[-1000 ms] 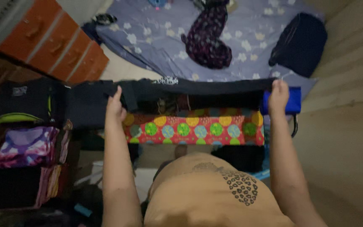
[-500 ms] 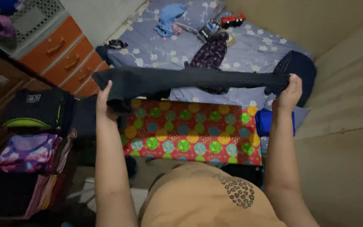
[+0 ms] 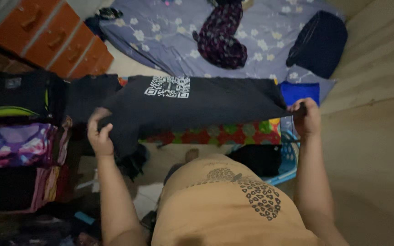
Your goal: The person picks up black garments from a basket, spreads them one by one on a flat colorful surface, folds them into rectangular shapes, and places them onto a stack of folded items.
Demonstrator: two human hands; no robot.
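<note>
Both bare arms reach forward from the bottom of the frame, spread wide apart. The left hand (image 3: 100, 132), at centre left, is curled closed with knuckles up. The right hand (image 3: 306, 119), at centre right, is raised slightly higher, fingers pinched shut.

left hand (image 3: 99, 134) grips dark shirt (image 3: 197, 107) | right hand (image 3: 305, 117) pinches its other end | shirt stretched over colourful mat (image 3: 220, 134)
</note>
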